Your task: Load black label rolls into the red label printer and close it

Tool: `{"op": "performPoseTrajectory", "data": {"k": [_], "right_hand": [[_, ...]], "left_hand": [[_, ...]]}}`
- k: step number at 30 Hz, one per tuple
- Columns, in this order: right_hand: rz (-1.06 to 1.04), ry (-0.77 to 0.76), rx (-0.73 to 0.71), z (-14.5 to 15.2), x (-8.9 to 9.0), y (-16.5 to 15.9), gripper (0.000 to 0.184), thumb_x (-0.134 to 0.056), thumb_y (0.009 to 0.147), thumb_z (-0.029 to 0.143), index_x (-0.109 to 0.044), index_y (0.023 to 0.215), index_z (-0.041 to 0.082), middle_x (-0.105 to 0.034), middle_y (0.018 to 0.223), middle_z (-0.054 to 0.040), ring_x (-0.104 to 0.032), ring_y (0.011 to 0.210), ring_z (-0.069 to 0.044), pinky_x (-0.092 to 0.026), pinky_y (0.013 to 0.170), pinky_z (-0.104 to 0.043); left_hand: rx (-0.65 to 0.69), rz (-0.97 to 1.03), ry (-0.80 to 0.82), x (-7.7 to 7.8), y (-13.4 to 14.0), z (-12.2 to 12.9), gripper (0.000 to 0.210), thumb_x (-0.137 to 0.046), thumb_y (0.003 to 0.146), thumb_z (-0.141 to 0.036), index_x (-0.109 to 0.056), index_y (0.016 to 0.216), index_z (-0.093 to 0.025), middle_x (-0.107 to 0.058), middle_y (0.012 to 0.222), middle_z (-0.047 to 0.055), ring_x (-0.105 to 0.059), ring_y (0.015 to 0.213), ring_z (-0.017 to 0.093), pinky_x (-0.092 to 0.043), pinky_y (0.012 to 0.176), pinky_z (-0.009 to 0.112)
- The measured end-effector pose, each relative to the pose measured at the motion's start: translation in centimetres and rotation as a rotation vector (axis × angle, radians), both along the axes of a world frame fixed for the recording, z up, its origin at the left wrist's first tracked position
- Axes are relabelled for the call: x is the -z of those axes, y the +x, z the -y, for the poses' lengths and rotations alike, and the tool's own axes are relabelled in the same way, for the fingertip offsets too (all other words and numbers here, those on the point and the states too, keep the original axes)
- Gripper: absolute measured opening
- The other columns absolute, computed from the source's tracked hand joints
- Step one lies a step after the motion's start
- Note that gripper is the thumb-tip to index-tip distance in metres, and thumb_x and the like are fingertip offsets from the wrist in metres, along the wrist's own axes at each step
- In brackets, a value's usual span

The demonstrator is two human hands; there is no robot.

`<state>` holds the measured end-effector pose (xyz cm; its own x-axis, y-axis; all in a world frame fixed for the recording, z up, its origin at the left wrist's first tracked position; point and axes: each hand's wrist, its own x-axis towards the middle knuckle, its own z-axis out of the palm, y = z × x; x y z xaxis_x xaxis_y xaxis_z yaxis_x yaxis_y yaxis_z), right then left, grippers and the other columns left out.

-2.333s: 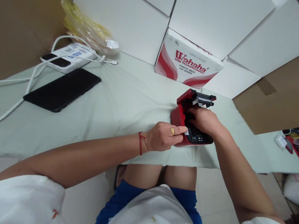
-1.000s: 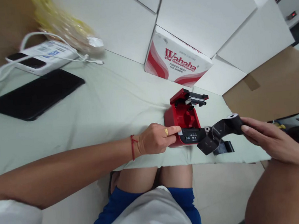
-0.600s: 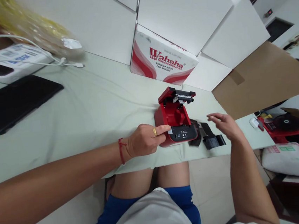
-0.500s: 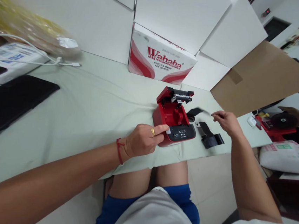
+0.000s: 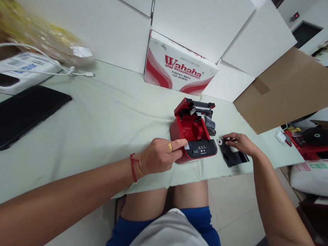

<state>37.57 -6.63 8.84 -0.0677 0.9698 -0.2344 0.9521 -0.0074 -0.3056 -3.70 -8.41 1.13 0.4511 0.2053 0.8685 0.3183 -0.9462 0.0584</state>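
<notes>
A small red printer stands on the table with its lid raised and its red inner bay showing. My left hand grips the left front corner of the printer, index finger on the edge of the black button panel. A small pale piece shows by that fingertip. To the printer's right lies a black ribbon roll with a white core end, and its loose dark film trails toward the table edge. My right hand has its fingers closed around the roll, partly hiding it.
A grey bundle lies against the printer's right side. Behind stand a Wahaha carton and white boxes. A cardboard sheet leans at right. A black phone-like slab and a white cable lie at left.
My right hand has moved left and down onto the black ribbon roll. A blurred dark strip beside the printer is no longer in the air. My left hand stays on the printer.
</notes>
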Motion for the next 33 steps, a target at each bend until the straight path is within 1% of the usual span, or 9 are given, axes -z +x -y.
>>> {"op": "performPoseTrajectory", "data": {"k": [4, 6, 8, 12, 15, 18, 24, 27, 33], "right_hand": [[0.051, -0.037, -0.05, 0.3, 0.4, -0.8, 0.045, -0.067, 0.082, 0.043, -0.077, 0.119, 0.02, -0.075, 0.112, -0.0117, -0.07, 0.097, -0.027, -0.055, 0.093, -0.042], [0.066, -0.066, -0.096, 0.8, -0.6, -1.6, 0.042, -0.068, 0.082, 0.042, -0.078, 0.117, 0.021, -0.074, 0.115, -0.012, -0.069, 0.103, -0.029, -0.054, 0.097, -0.043], [0.063, -0.125, -0.158, 1.6, -3.0, -2.6, 0.039, -0.07, 0.083, 0.043, -0.078, 0.116, 0.023, -0.075, 0.118, -0.0106, -0.07, 0.106, -0.029, -0.054, 0.098, -0.041], [0.063, -0.278, -0.323, 3.8, -10.3, -5.4, 0.043, -0.064, 0.095, 0.051, -0.072, 0.13, 0.028, -0.074, 0.126, -0.0079, -0.072, 0.107, -0.027, -0.058, 0.092, -0.035], [0.053, -0.161, -0.436, 4.4, -13.6, -9.2, 0.041, -0.06, 0.099, 0.048, -0.068, 0.134, 0.029, -0.073, 0.128, -0.0075, -0.07, 0.11, -0.025, -0.057, 0.094, -0.034], [0.056, 0.012, -0.479, 3.7, -12.6, -13.8, 0.038, -0.055, 0.101, 0.044, -0.067, 0.132, 0.025, -0.074, 0.123, -0.0089, -0.071, 0.101, -0.024, -0.057, 0.088, -0.034], [0.214, 0.214, -0.414, 0.8, -6.6, -19.5, 0.034, -0.058, 0.095, 0.024, -0.07, 0.126, 0.021, -0.073, 0.117, -0.0096, -0.07, 0.097, -0.025, -0.053, 0.083, -0.035], [0.284, 0.215, -0.398, -0.1, -5.3, -20.6, 0.033, -0.061, 0.09, 0.017, -0.072, 0.12, 0.021, -0.074, 0.116, -0.0097, -0.07, 0.098, -0.026, -0.051, 0.082, -0.034], [0.342, 0.136, -0.39, -1.9, -4.5, -21.8, 0.036, -0.063, 0.085, 0.014, -0.073, 0.119, 0.021, -0.078, 0.11, -0.0106, -0.071, 0.091, -0.026, -0.048, 0.075, -0.033]], "left_hand": [[-0.001, 0.021, 0.005, -0.2, 0.1, 0.0, 0.021, -0.044, 0.078, 0.0, -0.049, 0.071, -0.019, -0.077, 0.114, 0.006, -0.047, 0.051, 0.009, -0.037, 0.049, 0.027], [-0.003, 0.025, 0.011, -0.4, 0.1, 0.0, 0.021, -0.043, 0.078, 0.0, -0.049, 0.071, -0.019, -0.077, 0.114, 0.006, -0.048, 0.051, 0.009, -0.038, 0.049, 0.027], [-0.003, 0.023, 0.014, -0.6, 0.1, 0.0, 0.021, -0.043, 0.079, 0.0, -0.049, 0.071, -0.019, -0.078, 0.113, 0.006, -0.05, 0.052, 0.009, -0.039, 0.05, 0.027], [-0.012, 0.02, 0.011, -0.5, 0.1, 0.0, 0.022, -0.043, 0.08, 0.0, -0.05, 0.072, -0.019, -0.078, 0.113, 0.005, -0.053, 0.054, 0.009, -0.04, 0.051, 0.027], [-0.003, 0.027, 0.008, -0.4, 0.2, 0.0, 0.022, -0.042, 0.08, 0.0, -0.05, 0.071, -0.019, -0.077, 0.114, 0.005, -0.052, 0.053, 0.009, -0.039, 0.05, 0.027], [0.007, 0.047, 0.0, -0.5, 0.3, 0.0, 0.021, -0.043, 0.079, 0.0, -0.049, 0.07, -0.019, -0.077, 0.114, 0.005, -0.052, 0.053, 0.009, -0.037, 0.048, 0.028], [-0.005, 0.027, 0.009, -0.3, 0.2, 0.0, 0.022, -0.043, 0.082, -0.002, -0.054, 0.071, -0.018, -0.077, 0.116, 0.006, -0.058, 0.059, 0.009, -0.041, 0.051, 0.027], [-0.021, -0.02, 0.007, 0.1, 0.2, 0.0, 0.023, -0.043, 0.082, -0.003, -0.057, 0.073, -0.018, -0.077, 0.118, 0.006, -0.059, 0.06, 0.01, -0.044, 0.053, 0.027], [-0.035, -0.079, -0.006, 0.3, 0.1, 0.1, 0.021, -0.046, 0.084, -0.004, -0.059, 0.075, -0.018, -0.077, 0.119, 0.006, -0.059, 0.061, 0.01, -0.044, 0.054, 0.027]]}}
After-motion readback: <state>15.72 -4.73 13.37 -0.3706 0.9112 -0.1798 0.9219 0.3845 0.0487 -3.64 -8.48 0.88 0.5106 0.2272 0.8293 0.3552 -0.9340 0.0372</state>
